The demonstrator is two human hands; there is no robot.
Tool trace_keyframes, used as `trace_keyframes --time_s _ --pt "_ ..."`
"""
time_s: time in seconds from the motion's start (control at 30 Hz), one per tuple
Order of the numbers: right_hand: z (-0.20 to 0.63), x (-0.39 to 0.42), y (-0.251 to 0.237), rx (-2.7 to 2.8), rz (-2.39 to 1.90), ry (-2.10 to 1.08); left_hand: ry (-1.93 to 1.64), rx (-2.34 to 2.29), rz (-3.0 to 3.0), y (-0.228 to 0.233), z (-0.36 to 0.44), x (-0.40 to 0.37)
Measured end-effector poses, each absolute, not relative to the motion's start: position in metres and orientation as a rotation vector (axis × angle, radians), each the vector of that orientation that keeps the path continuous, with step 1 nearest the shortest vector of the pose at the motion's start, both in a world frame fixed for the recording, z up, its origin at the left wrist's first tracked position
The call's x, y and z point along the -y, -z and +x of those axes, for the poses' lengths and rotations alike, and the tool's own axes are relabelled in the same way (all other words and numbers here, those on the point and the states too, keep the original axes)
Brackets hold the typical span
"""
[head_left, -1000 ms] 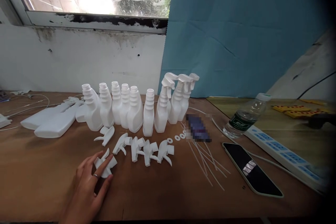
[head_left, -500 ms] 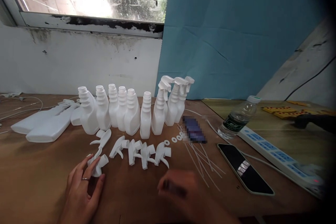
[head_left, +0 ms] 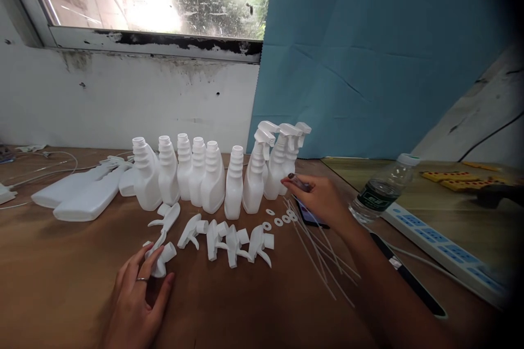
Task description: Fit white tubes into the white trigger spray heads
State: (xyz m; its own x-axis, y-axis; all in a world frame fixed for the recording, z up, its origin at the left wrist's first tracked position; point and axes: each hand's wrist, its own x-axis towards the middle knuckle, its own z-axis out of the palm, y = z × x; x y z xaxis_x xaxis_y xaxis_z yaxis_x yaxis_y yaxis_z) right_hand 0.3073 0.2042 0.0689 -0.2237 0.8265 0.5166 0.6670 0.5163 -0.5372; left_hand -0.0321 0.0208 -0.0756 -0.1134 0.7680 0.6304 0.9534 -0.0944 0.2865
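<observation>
On the left, my left hand [head_left: 141, 289] has its fingers and thumb around a white trigger spray head [head_left: 166, 256] lying on the table. My right hand [head_left: 317, 193] is closed on a thin, dark brown pen-like stick [head_left: 299, 181], raised near the right end of the bottle row. Several more spray heads [head_left: 233, 245] lie in a row between the hands. Small white ring washers [head_left: 279, 222] and thin white tubes [head_left: 315, 256] sit below my right hand. Behind stand open white bottles [head_left: 234, 185] and, right of them, bottles with spray heads fitted [head_left: 254, 174].
White bottles [head_left: 88, 196] lie flat at the left. A phone [head_left: 313, 217] is partly under my right hand; another phone [head_left: 417, 283] is partly covered by my forearm. A water bottle [head_left: 379, 191] and a power strip [head_left: 429, 237] stand at the right.
My right hand has moved up and away from the table's front with the stick, over the phone and washers. My left hand stays at the spray head. The view has shifted slightly.
</observation>
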Motion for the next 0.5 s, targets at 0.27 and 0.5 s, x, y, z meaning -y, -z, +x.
trace_keyframes --time_s 0.27,0.5 --pt "0.271 -0.238 -0.106 1.905 -1.186 -0.238 1.061 1.892 -1.851 0.078 -0.031 -0.024" --pt "0.252 -0.263 -0.104 1.962 -1.196 -0.396 1.046 1.917 -1.864 0.079 -0.032 -0.022"
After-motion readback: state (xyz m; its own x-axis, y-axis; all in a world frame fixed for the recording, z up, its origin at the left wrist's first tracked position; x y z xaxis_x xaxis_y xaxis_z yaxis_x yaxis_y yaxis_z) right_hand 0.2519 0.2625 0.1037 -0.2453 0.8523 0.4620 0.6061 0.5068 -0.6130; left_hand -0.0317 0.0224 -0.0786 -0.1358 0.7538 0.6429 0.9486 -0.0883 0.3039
